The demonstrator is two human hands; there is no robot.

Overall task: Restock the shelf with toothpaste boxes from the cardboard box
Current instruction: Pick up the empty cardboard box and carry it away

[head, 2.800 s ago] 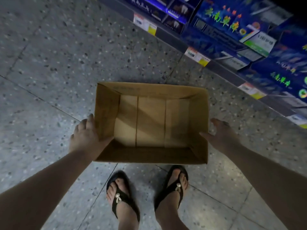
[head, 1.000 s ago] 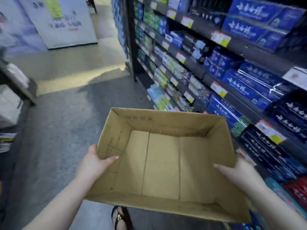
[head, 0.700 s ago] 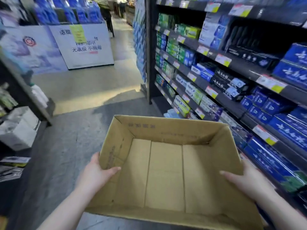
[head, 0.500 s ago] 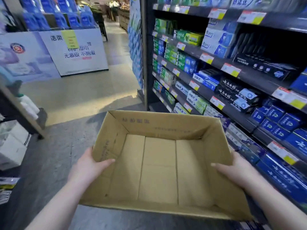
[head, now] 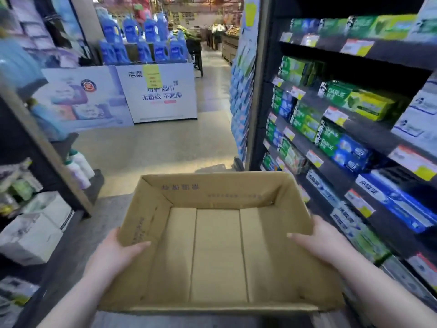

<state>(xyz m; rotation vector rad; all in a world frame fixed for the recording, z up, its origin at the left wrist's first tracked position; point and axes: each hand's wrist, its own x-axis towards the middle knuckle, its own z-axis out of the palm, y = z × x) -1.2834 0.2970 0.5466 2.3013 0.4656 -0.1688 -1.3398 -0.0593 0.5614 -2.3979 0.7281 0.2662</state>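
I hold an open cardboard box (head: 212, 192) in front of me, off the floor, and its inside is bare. My left hand (head: 111, 254) grips its left wall with the thumb inside. On the right wall sits my right hand (head: 321, 245), thumb inside as well. To the right runs a dark shelf (head: 369, 131) with several rows of toothpaste boxes (head: 369, 105), green ones higher up and blue ones (head: 399, 207) lower down, with price tags along the shelf edges.
An aisle of grey floor (head: 151, 143) runs ahead to a white promotional stand (head: 156, 93) topped with blue detergent bottles (head: 151, 41). A shelf unit (head: 35, 147) with bottles and white packs stands on the left.
The box went from resting on the floor to being held up in both hands. My view has risen from the floor to the aisle and the shelves.
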